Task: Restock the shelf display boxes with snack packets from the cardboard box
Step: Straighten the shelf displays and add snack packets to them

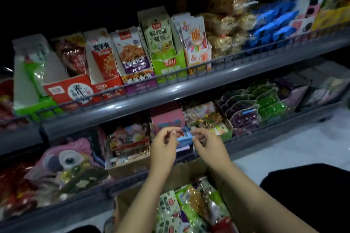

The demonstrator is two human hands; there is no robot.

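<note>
My left hand (164, 147) and my right hand (208, 145) are raised side by side in front of the lower shelf. Between their fingertips they pinch a small blue snack packet (184, 137), one hand at each end. Below my forearms stands the open cardboard box (191, 171), filled with several green, orange and red snack packets (181, 212). On the upper shelf stand display boxes: a red one (70, 91), a purple one (138, 79), a green one (168, 64) and a white-orange one (198, 53), each with upright packets.
A grey wire rail (170, 83) edges the upper shelf. The lower shelf holds a pink box (167, 117), a tray of mixed sweets (130, 145), purple and green jelly packs (253, 104) and a pink owl-shaped bag (62, 159). Pale floor (284, 147) lies to the right.
</note>
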